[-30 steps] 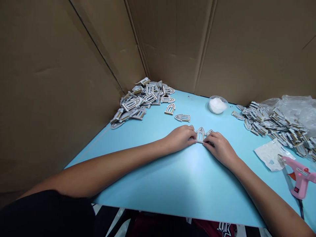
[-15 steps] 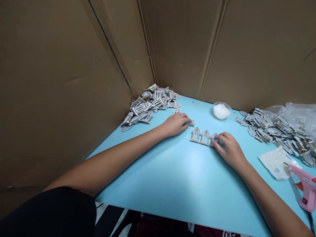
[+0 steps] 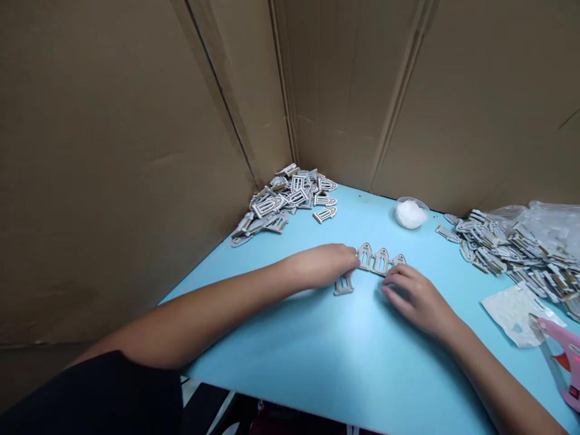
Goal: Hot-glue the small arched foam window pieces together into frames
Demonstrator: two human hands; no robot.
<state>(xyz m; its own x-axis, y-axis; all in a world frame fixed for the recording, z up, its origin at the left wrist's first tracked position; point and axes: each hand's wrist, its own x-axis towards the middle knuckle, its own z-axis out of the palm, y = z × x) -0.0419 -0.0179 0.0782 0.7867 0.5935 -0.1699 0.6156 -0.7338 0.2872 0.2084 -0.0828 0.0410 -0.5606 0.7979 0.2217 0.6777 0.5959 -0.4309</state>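
Observation:
My left hand point(image 3: 330, 266) is closed over a small arched window piece point(image 3: 344, 286), whose lower end sticks out below the fingers. Just beyond it lies a row of similar white-and-gold arched window pieces point(image 3: 380, 261), set side by side on the table. My right hand point(image 3: 419, 302) is at the row's right end, thumb and fingers apart. Its fingertips cover the lower part of the last arch, and whether they touch it is hard to see.
A heap of arched pieces point(image 3: 276, 205) fills the back left corner; another heap point(image 3: 512, 248) lies right, beside clear plastic bags point(image 3: 553, 223). A bowl of white material point(image 3: 410, 214) stands at the back. A pink glue gun point(image 3: 564, 356) rests by a white sheet point(image 3: 516, 311). Cardboard walls point(image 3: 344, 90) enclose the table.
My left hand has come nearer with an arched piece, to the left end of the row. My right hand has shifted slightly down and loosened. The view has tilted a little.

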